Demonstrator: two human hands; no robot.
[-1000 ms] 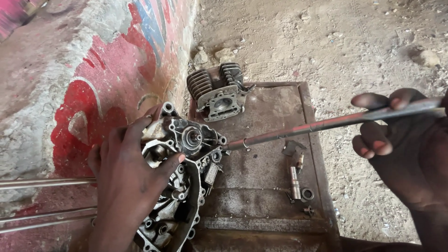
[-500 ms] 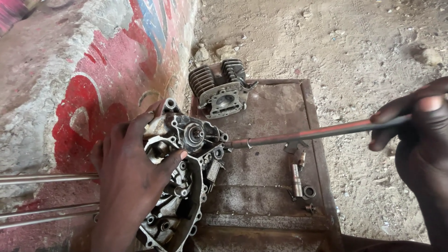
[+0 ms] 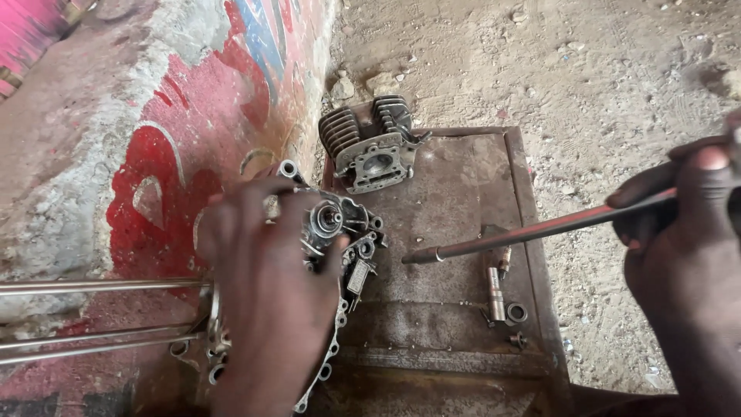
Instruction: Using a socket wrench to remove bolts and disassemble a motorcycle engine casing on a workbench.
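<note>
Grease covered everything under the head camera: my left hand (image 3: 266,309) lay spread flat over the grey, oily cast-metal engine crankcase half (image 3: 332,255), fingers splayed and pressing it down against the rusty brown steel plate (image 3: 455,185) and the wall side. My right hand (image 3: 687,255) was closed tight around the long thin steel rod (image 3: 532,229), whose tip hung just off the case's right edge, near but not touching. I judged the step to be working the rod's tip at a part of the case; a next move would call for bringing the tip back to the casting while my left hand kept it from shifting. A dark finned cylinder block (image 3: 370,143) sat at the plate's far end, and a small cylindrical metal pin (image 3: 495,293) with loose bits lay near its right edge. No packages showed; the only sign-like thing was the red, white and blue painted wall (image 3: 193,154) on the left.
</note>
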